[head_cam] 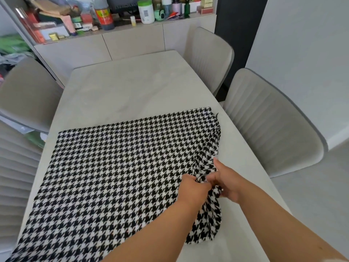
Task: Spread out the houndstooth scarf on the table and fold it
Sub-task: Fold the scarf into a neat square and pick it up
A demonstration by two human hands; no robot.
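The black-and-white houndstooth scarf (113,173) lies mostly flat across the near half of the pale table (122,87), reaching from the left edge towards the right edge. Its right side is bunched and wrinkled. My left hand (192,188) grips the bunched cloth from the left. My right hand (226,180) pinches the same gathered part from the right, fingers curled round it. Below the hands a loose end of the scarf hangs down in a fold near the table's right edge.
Grey padded chairs stand around the table: two on the right (272,125), (207,57) and two on the left (28,95), (15,176). A sideboard (117,44) behind the table carries several bottles, jars and boxes.
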